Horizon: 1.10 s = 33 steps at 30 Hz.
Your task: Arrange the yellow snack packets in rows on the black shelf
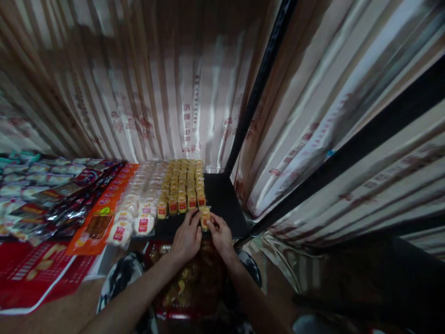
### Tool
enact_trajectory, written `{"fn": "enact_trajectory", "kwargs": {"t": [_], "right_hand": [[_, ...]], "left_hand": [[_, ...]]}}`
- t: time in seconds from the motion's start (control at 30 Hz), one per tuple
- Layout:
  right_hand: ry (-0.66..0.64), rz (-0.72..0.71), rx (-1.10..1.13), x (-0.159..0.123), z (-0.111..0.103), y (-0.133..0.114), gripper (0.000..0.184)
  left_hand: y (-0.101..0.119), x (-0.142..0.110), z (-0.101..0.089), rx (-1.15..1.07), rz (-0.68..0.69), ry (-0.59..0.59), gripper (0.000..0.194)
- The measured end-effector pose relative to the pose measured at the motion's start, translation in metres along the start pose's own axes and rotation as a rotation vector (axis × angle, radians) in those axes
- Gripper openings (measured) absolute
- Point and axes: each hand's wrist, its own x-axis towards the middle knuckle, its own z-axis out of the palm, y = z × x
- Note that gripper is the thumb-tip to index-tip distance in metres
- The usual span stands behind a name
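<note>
A small yellow wrapped snack cake (205, 217) with a red label is upright between my hands, just in front of the rows of similar wrapped cakes (182, 185). From the right, the thumb and fingers of my right hand (221, 233) pinch its wrapper. My left hand (187, 235) has its curled fingertips on the wrapper's left edge. Both hands are over the front part of a black shelf (222, 195). Beneath my forearms a red-edged container (181, 290) holds more packets, partly hidden and dim.
Left of the cakes lie rows of round white wrapped snacks (144, 220), an orange packet (99, 222) and dark packets (76, 199). A red bag (38, 273) hangs at the front left. Printed curtain-like sheeting (167, 93) and a black post (259, 79) stand behind.
</note>
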Motion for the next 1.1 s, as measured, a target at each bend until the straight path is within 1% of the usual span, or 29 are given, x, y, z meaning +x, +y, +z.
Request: {"fn": "enact_trajectory", "kwargs": {"t": [0.1,0.17,0.27,0.4,0.57,0.77,0.87,1.0,1.1], "right_hand": [[0.072,0.027,0.106,0.019,0.010,0.009,0.036],[0.100,0.030,0.099,0.029,0.016,0.013,0.035],[0.116,0.035,0.074,0.038,0.023,0.015,0.036],[0.123,0.032,0.093,0.044,0.031,0.017,0.036],[0.121,0.020,0.098,0.046,0.038,0.021,0.037],[0.152,-0.017,0.057,0.045,0.038,0.026,0.043],[0.130,-0.005,0.078,0.047,0.040,0.026,0.045],[0.089,0.014,0.124,0.050,0.043,0.023,0.041],[0.092,0.007,0.129,0.049,0.044,0.021,0.037]], "left_hand": [[-0.006,-0.004,0.016,0.005,0.016,-0.022,0.047],[-0.011,-0.003,0.025,0.023,0.017,-0.051,0.048],[-0.018,0.002,0.034,0.050,-0.022,-0.079,0.049],[-0.025,0.012,0.039,0.075,-0.053,-0.106,0.052],[-0.031,0.018,0.048,0.104,-0.043,-0.119,0.058],[-0.035,0.020,0.055,0.108,-0.039,-0.064,0.061],[-0.036,0.021,0.056,0.095,-0.033,-0.050,0.060],[-0.039,0.022,0.059,0.081,-0.022,-0.024,0.060],[-0.042,0.023,0.062,0.079,-0.019,-0.017,0.060]]}}
